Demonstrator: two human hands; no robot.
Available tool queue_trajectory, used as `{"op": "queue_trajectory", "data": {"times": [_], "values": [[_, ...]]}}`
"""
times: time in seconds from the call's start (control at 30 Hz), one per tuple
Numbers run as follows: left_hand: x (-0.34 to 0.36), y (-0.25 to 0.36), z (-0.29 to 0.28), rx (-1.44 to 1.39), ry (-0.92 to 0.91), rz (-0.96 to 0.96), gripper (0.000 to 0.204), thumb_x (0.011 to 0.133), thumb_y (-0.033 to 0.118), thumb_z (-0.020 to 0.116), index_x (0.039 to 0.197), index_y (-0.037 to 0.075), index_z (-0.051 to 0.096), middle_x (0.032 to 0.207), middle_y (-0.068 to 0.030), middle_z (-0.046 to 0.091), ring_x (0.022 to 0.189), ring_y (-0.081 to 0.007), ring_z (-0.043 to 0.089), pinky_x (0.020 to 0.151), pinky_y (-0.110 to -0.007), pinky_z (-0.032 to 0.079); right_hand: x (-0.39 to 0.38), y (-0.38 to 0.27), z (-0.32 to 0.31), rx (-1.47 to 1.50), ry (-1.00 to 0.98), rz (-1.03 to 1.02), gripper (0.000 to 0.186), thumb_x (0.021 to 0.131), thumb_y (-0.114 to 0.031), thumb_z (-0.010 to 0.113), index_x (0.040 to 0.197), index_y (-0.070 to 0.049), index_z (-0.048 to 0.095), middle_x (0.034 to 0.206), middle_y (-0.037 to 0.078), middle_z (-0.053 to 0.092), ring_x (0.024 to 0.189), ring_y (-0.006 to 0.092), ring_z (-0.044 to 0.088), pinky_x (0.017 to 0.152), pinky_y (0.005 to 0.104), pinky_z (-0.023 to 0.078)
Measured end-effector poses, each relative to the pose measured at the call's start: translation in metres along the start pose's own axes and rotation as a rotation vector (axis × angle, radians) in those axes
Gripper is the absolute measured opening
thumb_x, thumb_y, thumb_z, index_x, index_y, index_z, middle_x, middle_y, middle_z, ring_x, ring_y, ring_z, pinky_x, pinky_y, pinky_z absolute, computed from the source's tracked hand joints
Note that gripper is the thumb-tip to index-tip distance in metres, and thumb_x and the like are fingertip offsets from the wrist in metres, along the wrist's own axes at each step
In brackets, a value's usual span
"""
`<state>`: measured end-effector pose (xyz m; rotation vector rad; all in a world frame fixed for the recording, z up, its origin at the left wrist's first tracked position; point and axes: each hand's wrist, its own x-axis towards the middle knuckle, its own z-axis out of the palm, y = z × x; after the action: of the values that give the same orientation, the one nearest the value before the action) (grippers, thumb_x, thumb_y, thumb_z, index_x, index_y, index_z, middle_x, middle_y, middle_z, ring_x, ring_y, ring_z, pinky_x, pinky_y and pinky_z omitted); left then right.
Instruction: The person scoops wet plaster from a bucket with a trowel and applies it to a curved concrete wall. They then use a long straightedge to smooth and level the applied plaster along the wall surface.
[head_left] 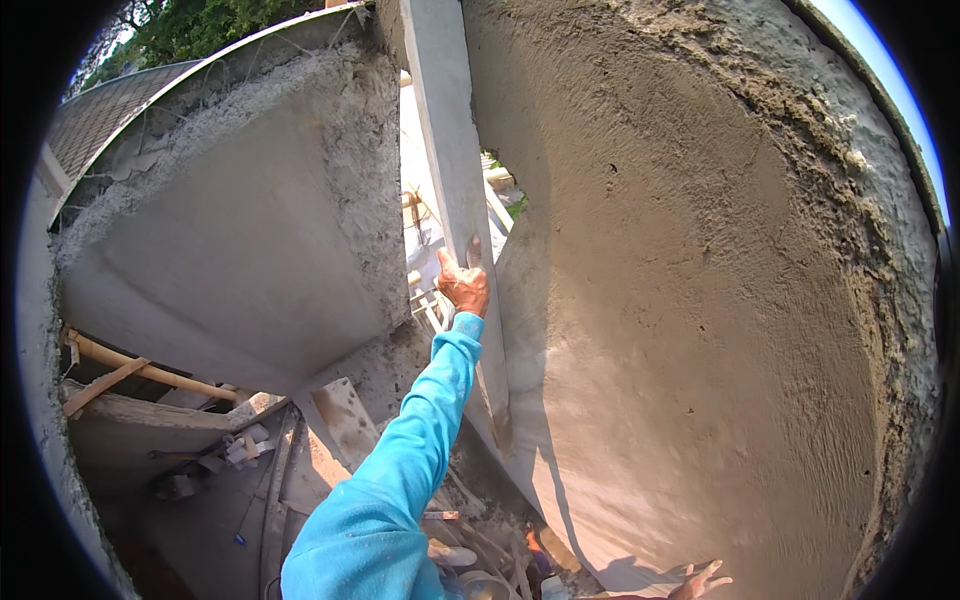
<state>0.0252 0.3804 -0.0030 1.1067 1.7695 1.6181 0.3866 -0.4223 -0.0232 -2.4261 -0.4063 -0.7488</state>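
Observation:
My left arm, in a blue sleeve, reaches forward to a long grey straightedge board (447,130). The board stands nearly upright beside the edge of a freshly plastered wall (680,300). My left hand (465,286) is closed on it, just below a small dark oval mark or hole; the fingertips are partly hidden. At the lower right edge, my right hand (699,581) shows with its fingers spread, close to the plaster and with nothing visible in it. Whether it touches the wall I cannot tell.
A smoother grey wall (240,220) stands at left, with a bright gap between it and the board. Below are wooden poles (150,368), a plank (345,420) and cluttered rubble (245,447). Near the bottom centre lie containers and an orange-handled item (533,541).

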Motion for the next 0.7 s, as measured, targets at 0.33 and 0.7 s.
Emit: {"op": "queue_trajectory", "data": {"times": [0.33,0.7], "values": [[0.007,-0.003,-0.008,-0.043,-0.051,0.025,0.052,0.091,0.043,0.069,0.105,-0.005,0.056,0.08,-0.0229,0.067,0.073,-0.0407,0.065,0.067,-0.046,0.048,0.017,-0.001,0.0,0.247,-0.011,0.164,0.109,0.086,-0.016,0.077,0.159,-0.02,-0.004,0.156,0.021,0.025,0.119,0.0331,0.052,0.084,0.0469,0.058],[-0.057,-0.008,-0.022,0.016,0.132,0.189,0.057,0.089,0.051,0.069,0.103,-0.003,0.058,0.076,-0.0233,0.067,0.071,-0.0442,0.066,0.064,-0.048,0.049,0.018,-0.111,-0.009,0.576,-0.014,0.607,0.109,0.087,-0.019,0.077,0.159,-0.024,-0.006,0.156,0.018,0.028,0.118,0.0321,0.053,0.083,0.0458,0.058]]}}
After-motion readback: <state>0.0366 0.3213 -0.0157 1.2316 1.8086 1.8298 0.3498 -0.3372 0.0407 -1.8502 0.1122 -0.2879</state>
